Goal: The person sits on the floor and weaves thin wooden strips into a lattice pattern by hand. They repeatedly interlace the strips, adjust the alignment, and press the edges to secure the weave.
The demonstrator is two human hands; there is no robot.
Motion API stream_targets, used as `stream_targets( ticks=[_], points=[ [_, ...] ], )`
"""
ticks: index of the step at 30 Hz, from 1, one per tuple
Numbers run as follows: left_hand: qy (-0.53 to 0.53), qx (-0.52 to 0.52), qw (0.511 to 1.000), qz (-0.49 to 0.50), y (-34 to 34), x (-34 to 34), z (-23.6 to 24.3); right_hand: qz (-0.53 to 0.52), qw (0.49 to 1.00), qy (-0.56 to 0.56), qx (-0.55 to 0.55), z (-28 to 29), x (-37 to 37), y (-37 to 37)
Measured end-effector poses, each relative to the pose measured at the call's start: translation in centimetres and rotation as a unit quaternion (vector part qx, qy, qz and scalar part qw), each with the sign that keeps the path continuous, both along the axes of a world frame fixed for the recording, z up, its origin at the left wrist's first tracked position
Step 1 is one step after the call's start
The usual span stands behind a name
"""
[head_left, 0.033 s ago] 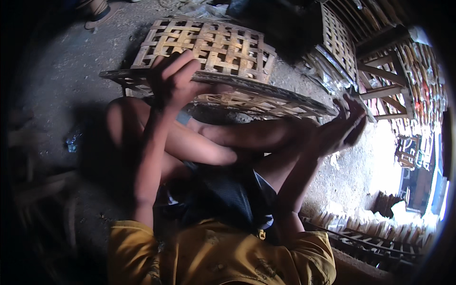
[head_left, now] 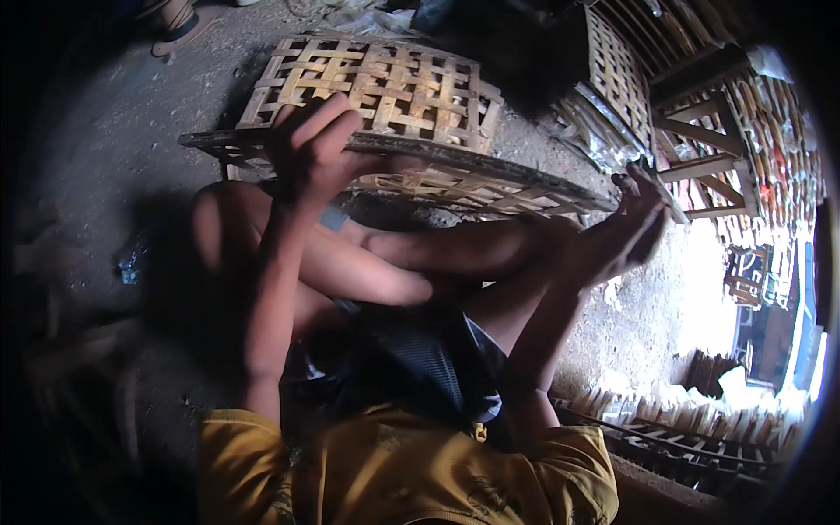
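Observation:
My left hand (head_left: 311,149) has its fingers curled round the long dark bar of a wooden frame (head_left: 490,166) with woven slats (head_left: 437,192) below, just beyond my crossed bare legs. My right hand (head_left: 634,223) is raised by the bar's right end, fingers bent and a little apart; no held thing shows in it. Behind the frame lies a pale woven bamboo panel (head_left: 367,74). My dark shorts and yellow top fill the lower middle.
A stacked woven panel (head_left: 617,79) leans at upper right beside wooden supports (head_left: 709,171) and rows of slats. Pale stacked pieces (head_left: 682,411) line the lower right. Dim timber (head_left: 87,341) is at left, a spool-like object (head_left: 175,26) at upper left, crumpled plastic behind.
Both hands have shifted very slightly; the fingers of my right hand look a little more bent. The view has moved a few pixels.

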State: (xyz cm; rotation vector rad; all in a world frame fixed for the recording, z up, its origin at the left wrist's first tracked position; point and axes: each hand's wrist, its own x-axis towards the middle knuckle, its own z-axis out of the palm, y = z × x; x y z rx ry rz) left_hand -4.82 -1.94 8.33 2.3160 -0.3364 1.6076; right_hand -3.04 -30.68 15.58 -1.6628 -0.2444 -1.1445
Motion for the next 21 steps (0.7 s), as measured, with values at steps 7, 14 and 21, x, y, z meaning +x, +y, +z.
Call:
stream_targets(
  ticks=[7, 14, 21],
  points=[
    [0.084, -0.018, 0.996, -0.003, 3.3, -0.7, 0.5, 0.19, 0.968, 0.05, -0.153, -2.8, -2.9, 4.2],
    [0.054, -0.211, 0.974, 0.055, 8.0, -0.9, -1.3, 0.353, 0.912, 0.143, -0.152, -1.3, -2.8, 9.9],
    [-0.041, -0.168, 0.971, 0.164, 10.3, -0.4, -2.5, 0.418, 0.843, 0.148, -0.304, 1.1, 0.0, 14.2]
  ],
)
